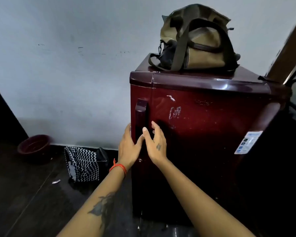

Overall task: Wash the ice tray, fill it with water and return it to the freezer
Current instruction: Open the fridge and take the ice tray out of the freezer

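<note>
Wall (58, 74), pale and scuffed, fills the background behind a small maroon fridge (212, 142) that stands on the dark floor (24, 202) with its door shut. An olive bag (195, 40) sits on the fridge top. On the floor to the left lie a zigzag-patterned cloth (83, 165) and, further left near the wall, a dark red bowl (33, 147).

The door's handle (140, 120) is a vertical bar at the door's left edge, its long axis running up and down. Both hands are at its lower end. The left hand (128, 147) (a red thread is tied at its wrist) reaches round the door's left edge, fingers partly curled at the handle's outer side; whether that grip has truly closed on the bar cannot be told. The right hand (155, 144) hovers just right of the handle with fingers spread and relaxed, holding nothing.

The ice tray is not visible; it is presumably inside, behind the shut door. The left hand is the nearer to the handle, so the pull would likely come from it, swinging the door out from the left edge toward the person.
</note>
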A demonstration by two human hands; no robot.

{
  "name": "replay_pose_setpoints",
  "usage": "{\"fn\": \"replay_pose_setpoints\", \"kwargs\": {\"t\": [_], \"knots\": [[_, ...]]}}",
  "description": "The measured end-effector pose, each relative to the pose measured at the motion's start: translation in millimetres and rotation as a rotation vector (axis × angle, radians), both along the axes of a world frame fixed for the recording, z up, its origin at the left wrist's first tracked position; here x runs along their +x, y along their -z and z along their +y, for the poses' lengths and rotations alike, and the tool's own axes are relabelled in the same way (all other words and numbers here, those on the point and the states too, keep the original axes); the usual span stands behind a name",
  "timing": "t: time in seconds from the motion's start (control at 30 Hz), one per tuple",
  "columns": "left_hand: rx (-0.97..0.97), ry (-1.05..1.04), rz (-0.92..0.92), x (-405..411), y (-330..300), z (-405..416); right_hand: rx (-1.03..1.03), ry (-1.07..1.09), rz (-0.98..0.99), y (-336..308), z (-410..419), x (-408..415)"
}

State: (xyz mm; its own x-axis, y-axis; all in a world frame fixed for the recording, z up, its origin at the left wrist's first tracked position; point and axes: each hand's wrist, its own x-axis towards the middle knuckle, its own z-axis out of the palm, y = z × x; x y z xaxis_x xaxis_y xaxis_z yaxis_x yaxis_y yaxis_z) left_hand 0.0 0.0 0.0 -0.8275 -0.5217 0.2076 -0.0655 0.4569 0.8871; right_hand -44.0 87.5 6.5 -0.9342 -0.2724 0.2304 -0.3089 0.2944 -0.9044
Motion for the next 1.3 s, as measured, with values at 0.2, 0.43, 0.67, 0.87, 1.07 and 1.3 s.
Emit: {"fn": "replay_pose_setpoints", "kwargs": {"t": [0.2,0.43,0.67,0.87,1.07,1.3], "knots": [[0.031,0.069,-0.088,-26,-4,-18,-0.048,0.058,0.001,-20,-33,-22],[0.020,0.153,-0.142,-45,-2,-35,0.072,0.178,-0.041,-21,-55,-32],[-0.116,0.165,-0.172,-54,3,-41,0.161,0.254,-0.009,-15,-64,-33],[-0.130,0.164,-0.164,-55,6,-43,0.173,0.311,0.031,-11,-68,-30],[-0.135,0.218,-0.132,-40,13,-44,0.144,0.341,0.068,-4,-62,-15],[-0.148,0.209,0.010,-3,25,-21,0.135,0.328,0.103,5,-38,21]]}}
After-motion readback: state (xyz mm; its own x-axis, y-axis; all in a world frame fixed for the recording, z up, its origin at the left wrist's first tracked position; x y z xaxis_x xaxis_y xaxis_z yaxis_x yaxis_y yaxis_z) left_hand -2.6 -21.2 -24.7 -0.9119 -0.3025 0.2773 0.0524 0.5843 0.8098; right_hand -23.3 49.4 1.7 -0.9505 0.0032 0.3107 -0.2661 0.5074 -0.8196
